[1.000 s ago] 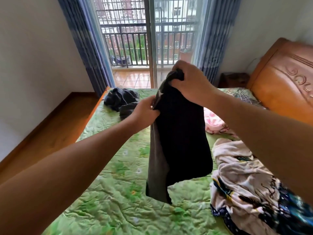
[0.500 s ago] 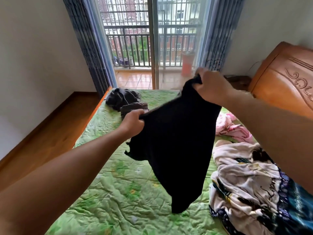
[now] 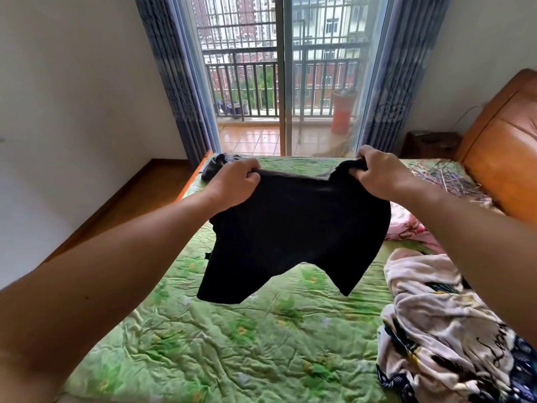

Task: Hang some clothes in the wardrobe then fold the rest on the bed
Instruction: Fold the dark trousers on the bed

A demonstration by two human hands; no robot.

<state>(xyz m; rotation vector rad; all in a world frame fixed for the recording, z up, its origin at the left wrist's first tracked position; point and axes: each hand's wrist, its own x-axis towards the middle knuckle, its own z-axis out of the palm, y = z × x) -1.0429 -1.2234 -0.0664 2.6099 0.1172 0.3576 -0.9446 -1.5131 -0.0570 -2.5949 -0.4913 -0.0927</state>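
Both hands are holding a black knit pair of shorts point(image 3: 293, 228) stretched out in the air above the green quilted bedspread point(image 3: 232, 344). The left hand point(image 3: 234, 184) is pinching one top corner w/ fingers curled shut on the fabric; the right hand point(image 3: 377, 175) is bunching the other corner in a closed fist. The waist edge is running taut btwn them, legs dangling clear of the bed. Judging by this, the step is spreading it for folding. To do it well: keep the top edge level, lower it flat onto the bare green patch in front, away from the crumpled white-and-navy patterned garment point(image 3: 441, 330) at right, smooth wrinkles, then fold leg over leg.
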